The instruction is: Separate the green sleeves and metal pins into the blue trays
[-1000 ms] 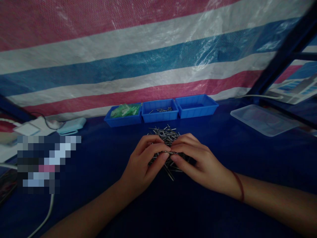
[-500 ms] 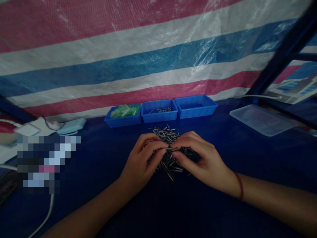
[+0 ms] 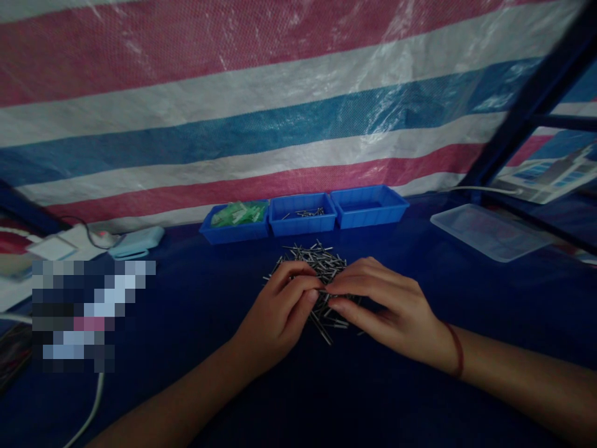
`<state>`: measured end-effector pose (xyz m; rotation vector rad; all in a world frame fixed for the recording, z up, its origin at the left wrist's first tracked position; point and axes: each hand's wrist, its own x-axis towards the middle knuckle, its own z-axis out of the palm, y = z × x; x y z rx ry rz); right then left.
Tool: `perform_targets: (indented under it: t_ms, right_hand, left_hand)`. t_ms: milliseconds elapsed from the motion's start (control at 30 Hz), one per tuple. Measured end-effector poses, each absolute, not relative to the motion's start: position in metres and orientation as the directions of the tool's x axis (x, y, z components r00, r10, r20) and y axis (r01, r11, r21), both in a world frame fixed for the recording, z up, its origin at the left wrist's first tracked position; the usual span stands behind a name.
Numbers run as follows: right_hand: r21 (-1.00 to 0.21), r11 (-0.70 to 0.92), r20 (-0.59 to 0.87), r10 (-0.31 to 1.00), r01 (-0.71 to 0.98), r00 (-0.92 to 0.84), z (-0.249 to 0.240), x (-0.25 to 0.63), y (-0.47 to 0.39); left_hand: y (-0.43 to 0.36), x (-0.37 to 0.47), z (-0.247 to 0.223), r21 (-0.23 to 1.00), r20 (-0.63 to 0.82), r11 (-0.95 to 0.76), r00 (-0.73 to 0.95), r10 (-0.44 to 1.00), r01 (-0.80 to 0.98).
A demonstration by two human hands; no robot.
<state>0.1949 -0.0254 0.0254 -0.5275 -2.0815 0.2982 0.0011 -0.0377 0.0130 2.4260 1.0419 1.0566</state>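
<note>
My left hand (image 3: 284, 305) is closed in a pinch over the pile, with thumb and index finger on a thin metal rivet (image 3: 322, 290). Most of that rivet is hidden by the fingertips. From the other side, my right hand (image 3: 382, 302) curls in, its index fingertip at the rivet's right end and its thumb slightly lower. Beneath and behind both hands lies a loose pile of similar silvery rivets (image 3: 321, 256), pointing in all directions on the dark blue tabletop (image 3: 298, 398).
Three blue bins stand in a row behind the pile: the left bin (image 3: 233, 234) holds green packets, the middle bin (image 3: 303, 224) some metal pieces, the right bin (image 3: 370, 216) shows its bare floor. A translucent lid (image 3: 489, 233) lies right; a light-blue case (image 3: 137, 241) and cables lie left.
The whole view has shifted slightly, with things appearing lower. Less of the rivet shows between my fingertips than before. Both hands stay close together over the pile.
</note>
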Motion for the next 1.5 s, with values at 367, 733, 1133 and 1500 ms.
perform_targets:
  t_ms: [367, 733, 1133, 1500]
  right_hand:
    - [-0.148, 0.778, 0.841, 0.424, 0.610, -0.337, 0.062, 0.179, 0.071]
    - [-0.204, 0.776, 0.681, 0.551, 0.598, -0.483, 0.041, 0.184, 0.055]
    - [-0.687, 0.520, 0.466, 0.851, 0.509, -0.241, -0.012, 0.205, 0.042]
    - [-0.684, 0.543, 0.472, 0.838, 0.486, -0.273, -0.011, 0.207, 0.040]
  left_hand:
    - [-0.018, -0.021, 0.005, 0.596, 0.512, -0.565, 0.272, 0.815, 0.570]
    - [-0.023, -0.016, 0.008, 0.481, 0.480, -0.631, 0.419, 0.770, 0.608]
    - [-0.034, 0.005, 0.010, 0.244, 0.466, -0.780, 0.636, 0.615, 0.576]
    - [-0.042, 0.030, 0.011, 0.071, 0.329, -0.746, 0.690, 0.645, 0.663]
